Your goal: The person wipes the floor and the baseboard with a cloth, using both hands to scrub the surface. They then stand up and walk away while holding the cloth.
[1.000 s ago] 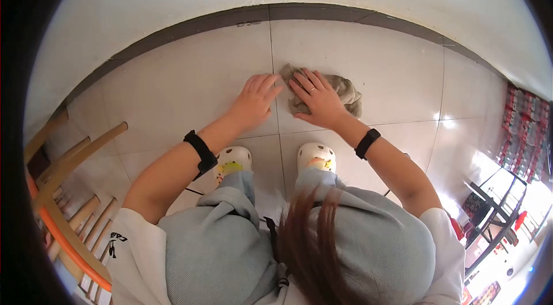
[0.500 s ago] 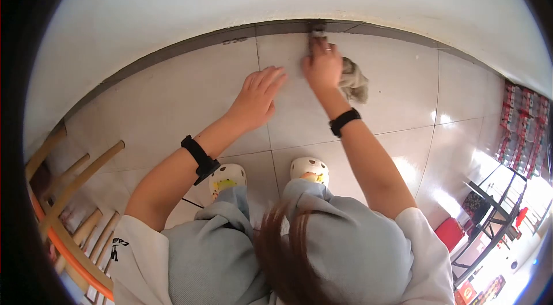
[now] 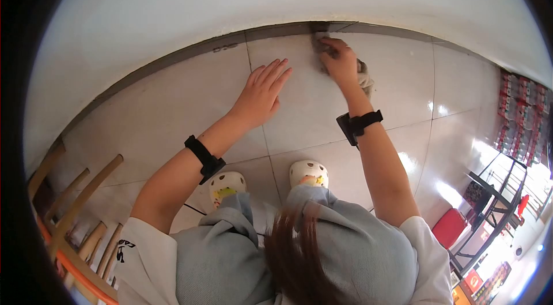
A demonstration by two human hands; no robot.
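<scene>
Tiled floor (image 3: 178, 109) runs left and right, bounded by dark baseboard (image 3: 279, 30) across top. Hands apart: left hand (image 3: 262, 93) central, fingers extended; right hand (image 3: 341, 65) clamped on rag (image 3: 364, 80), upper centre. Sleeve lettering (image 3: 122, 245), lower left: illegible.

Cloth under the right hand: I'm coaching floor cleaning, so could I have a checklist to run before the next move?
1. Right hand gripping the cloth: ok, fingers curled onto it.
2. Left hand clear of it: ok, apart and holding nothing.
3. Cloth spread flat: not ok, bunched.
4. Shoes off the cloth: ok.
5. Cloth touching the skirting: cannot tell, blurred there.
6. Cloth damp: cannot tell.
</scene>
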